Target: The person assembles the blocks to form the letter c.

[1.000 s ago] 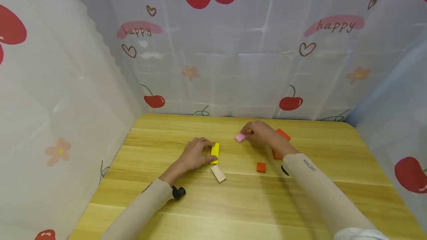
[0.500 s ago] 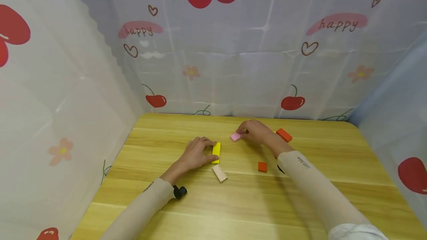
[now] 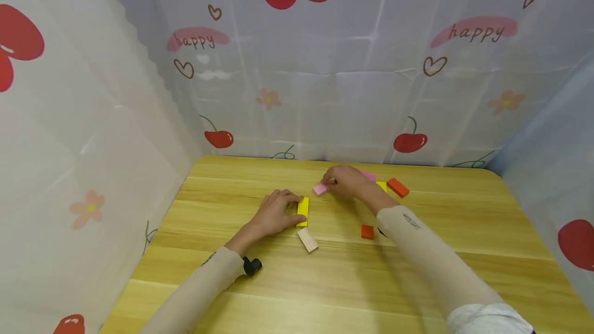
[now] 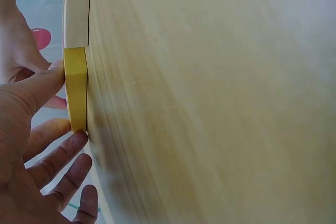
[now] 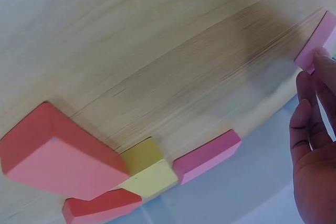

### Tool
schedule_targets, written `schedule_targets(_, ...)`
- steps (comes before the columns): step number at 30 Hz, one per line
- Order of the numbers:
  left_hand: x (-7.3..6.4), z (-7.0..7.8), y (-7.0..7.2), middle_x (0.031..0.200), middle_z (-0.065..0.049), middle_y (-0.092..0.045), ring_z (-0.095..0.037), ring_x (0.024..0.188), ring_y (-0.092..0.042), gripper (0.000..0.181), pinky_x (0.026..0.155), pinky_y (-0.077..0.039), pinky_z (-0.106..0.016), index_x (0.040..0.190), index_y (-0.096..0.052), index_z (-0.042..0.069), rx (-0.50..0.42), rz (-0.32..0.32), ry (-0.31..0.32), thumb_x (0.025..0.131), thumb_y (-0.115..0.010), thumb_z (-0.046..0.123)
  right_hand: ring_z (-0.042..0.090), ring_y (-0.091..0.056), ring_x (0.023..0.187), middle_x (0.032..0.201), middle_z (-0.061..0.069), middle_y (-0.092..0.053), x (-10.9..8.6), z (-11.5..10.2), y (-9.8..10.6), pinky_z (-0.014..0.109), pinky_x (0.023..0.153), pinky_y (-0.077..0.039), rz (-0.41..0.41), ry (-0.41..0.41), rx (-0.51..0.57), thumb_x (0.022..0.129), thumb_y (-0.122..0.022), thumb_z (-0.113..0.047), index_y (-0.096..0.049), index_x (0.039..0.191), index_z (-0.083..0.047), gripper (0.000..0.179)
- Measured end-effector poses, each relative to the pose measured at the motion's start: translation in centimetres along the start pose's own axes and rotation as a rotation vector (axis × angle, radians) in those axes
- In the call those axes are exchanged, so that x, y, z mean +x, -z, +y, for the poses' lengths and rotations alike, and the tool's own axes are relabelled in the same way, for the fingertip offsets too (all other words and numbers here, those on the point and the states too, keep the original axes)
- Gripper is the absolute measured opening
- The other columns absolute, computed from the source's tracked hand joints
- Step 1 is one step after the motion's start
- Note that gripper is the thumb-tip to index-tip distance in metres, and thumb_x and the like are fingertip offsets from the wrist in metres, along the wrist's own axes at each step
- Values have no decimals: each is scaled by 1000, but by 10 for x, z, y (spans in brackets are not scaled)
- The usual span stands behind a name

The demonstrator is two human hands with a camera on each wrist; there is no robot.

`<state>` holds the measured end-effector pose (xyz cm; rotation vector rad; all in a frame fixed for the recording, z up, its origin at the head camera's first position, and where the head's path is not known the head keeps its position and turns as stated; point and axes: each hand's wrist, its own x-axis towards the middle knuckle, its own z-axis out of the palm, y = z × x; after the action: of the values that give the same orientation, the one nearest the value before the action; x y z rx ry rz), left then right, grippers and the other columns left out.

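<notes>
My left hand (image 3: 274, 213) holds a long yellow block (image 3: 303, 212) by its two ends, thumb at the near end and index finger at the far end. The left wrist view shows that block (image 4: 77, 93) on the tabletop, with the end of a plain wooden block (image 4: 79, 9) close to it. Farther back and to the right, my right hand (image 3: 345, 182) pinches a small pink block (image 3: 319, 189) low over the table. In the right wrist view, thumb and fingers grip one end of the pink block (image 5: 317, 40), and its other end sticks out.
Right of the left hand lies a small orange-red block (image 3: 367, 232). Behind the right forearm are another pink block (image 3: 368, 175), a yellow block (image 3: 381, 186) and an orange-red block (image 3: 398, 187). A larger orange-red block (image 5: 63, 153) shows in the right wrist view. A patterned curtain (image 3: 325, 112) backs the table.
My right hand has slid left with the pink block, nearer the yellow one, uncovering the blocks behind its forearm. The left hand keeps its hold on the yellow block.
</notes>
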<state>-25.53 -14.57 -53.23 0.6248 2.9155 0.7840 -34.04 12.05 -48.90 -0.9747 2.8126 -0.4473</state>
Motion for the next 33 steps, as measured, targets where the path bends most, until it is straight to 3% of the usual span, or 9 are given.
schedule_targets(33,-1,-2,-1,139,0,-70,-26,127,-58,61,106,-42,-50,144,-71,22,-13,11,-2,92,-84,52,31,-72,125,130,8,-79,16,-17,-12,50,111,-55,1,35,4,103,-75,-24,-81,125,-12,25)
